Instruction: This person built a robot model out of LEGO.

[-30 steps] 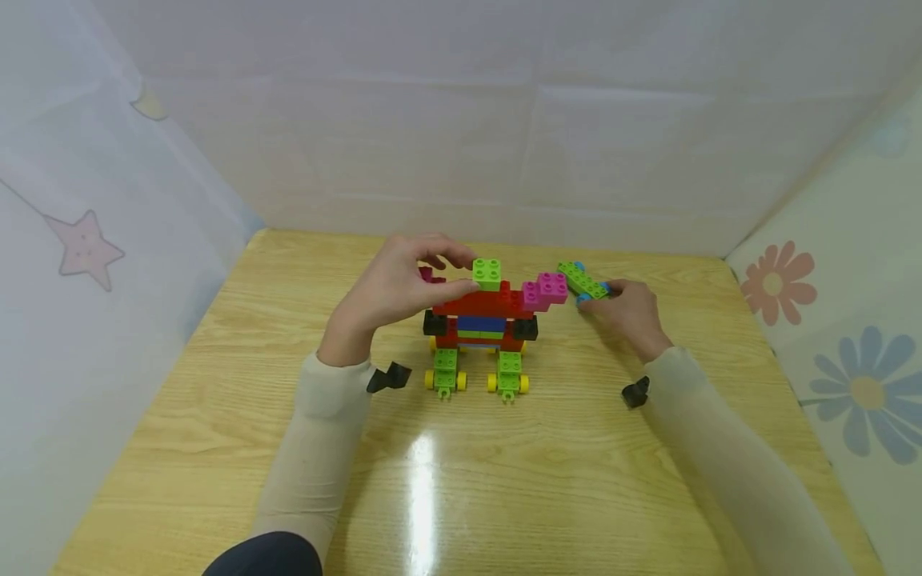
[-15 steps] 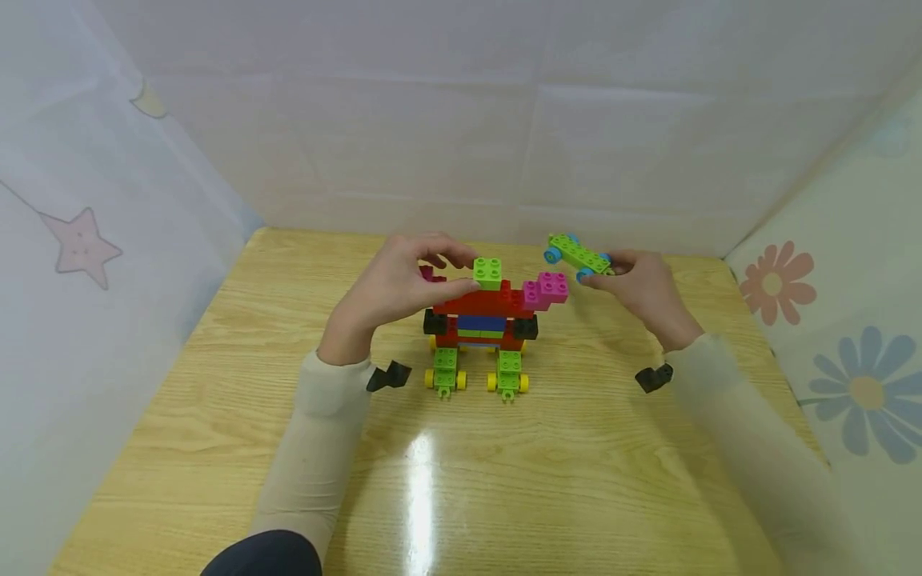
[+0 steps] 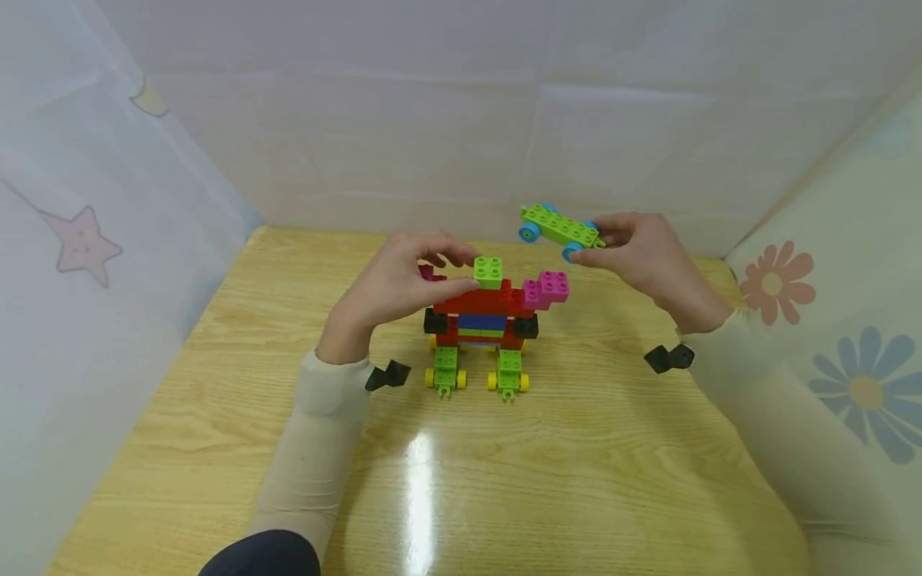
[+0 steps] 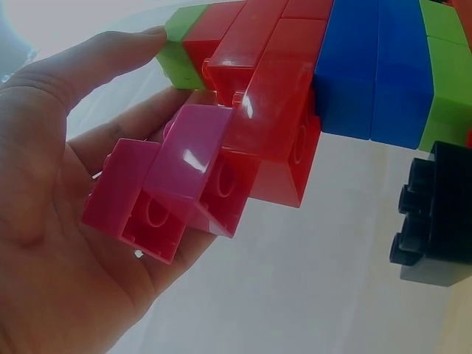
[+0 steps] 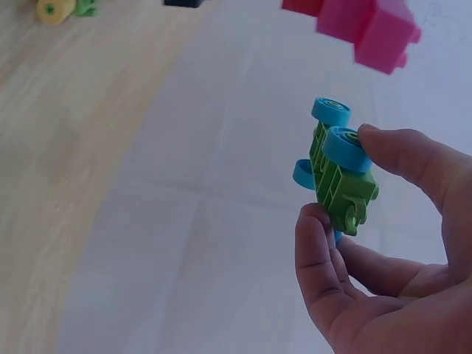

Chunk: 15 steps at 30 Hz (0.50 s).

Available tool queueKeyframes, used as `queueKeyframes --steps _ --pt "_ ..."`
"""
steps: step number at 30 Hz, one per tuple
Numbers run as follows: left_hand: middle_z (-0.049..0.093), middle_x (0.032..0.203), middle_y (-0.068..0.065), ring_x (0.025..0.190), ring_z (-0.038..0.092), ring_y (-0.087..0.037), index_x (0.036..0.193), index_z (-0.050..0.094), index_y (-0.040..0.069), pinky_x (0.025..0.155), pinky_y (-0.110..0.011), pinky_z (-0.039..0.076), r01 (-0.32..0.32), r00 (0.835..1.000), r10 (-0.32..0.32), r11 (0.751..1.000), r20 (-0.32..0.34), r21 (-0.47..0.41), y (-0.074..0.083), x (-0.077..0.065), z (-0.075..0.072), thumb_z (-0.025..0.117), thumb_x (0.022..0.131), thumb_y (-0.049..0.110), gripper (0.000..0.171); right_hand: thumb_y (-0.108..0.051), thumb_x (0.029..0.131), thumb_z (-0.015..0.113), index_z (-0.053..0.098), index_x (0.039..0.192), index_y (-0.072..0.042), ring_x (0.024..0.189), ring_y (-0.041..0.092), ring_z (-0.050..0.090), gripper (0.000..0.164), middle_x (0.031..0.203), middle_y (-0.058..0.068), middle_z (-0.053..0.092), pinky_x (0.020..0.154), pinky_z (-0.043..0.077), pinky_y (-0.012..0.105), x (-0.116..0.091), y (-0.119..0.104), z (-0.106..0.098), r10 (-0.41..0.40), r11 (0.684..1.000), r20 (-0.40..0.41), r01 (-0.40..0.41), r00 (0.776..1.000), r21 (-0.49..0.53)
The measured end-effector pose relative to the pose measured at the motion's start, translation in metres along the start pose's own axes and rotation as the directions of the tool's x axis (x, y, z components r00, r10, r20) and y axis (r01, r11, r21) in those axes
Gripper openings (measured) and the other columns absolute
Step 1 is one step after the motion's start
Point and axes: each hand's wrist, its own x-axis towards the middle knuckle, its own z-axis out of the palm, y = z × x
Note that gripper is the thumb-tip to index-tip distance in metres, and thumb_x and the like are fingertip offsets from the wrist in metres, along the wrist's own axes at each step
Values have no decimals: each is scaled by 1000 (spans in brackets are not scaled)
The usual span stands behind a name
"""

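Note:
A toy-brick structure stands mid-table, with red bricks (image 3: pixel 475 302), blue bricks (image 3: pixel 481 323) and black bricks (image 3: pixel 525 327). On its top sits a lime green brick (image 3: pixel 487 273), pinched between the thumb and fingers of my left hand (image 3: pixel 396 280). Stepped pink bricks (image 4: pixel 190 166) reach over that palm in the left wrist view. My right hand (image 3: pixel 651 260) grips one end of a green wheeled base (image 3: pixel 560 226) with blue wheels. The base is raised above the table, behind and right of the structure, apart from it.
Two green wheeled bases with yellow wheels, a left one (image 3: pixel 446 370) and a right one (image 3: pixel 510 374), stick out at the structure's front. Pink bricks (image 3: pixel 546 290) jut from its right side. A pale cloth wall (image 3: pixel 403 152) rises behind the wooden table (image 3: pixel 504 480).
My right hand has lifted the green wheeled base with blue wheels off the table and carried it up and slightly left. The left hand and the structure stay in place.

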Motion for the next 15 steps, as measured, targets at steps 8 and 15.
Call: queueKeyframes --steps 8,15 --pt "81 127 -3 113 73 -20 127 82 12 103 -46 63 -17 999 16 999 -40 -31 -3 1 -2 81 105 25 26 -52 95 89 61 160 -14 124 27 66 80 144 11 73 102 53 43 -10 -35 -3 -88 995 22 89 996 -51" --pt "77 138 -7 121 72 -24 140 75 12 109 -50 61 -29 985 25 999 -173 -18 -5 9 -15 79 106 24 36 -52 94 90 59 162 -15 126 29 66 83 145 11 72 103 54 45 -15 -56 -4 -116 992 57 119 992 -52"
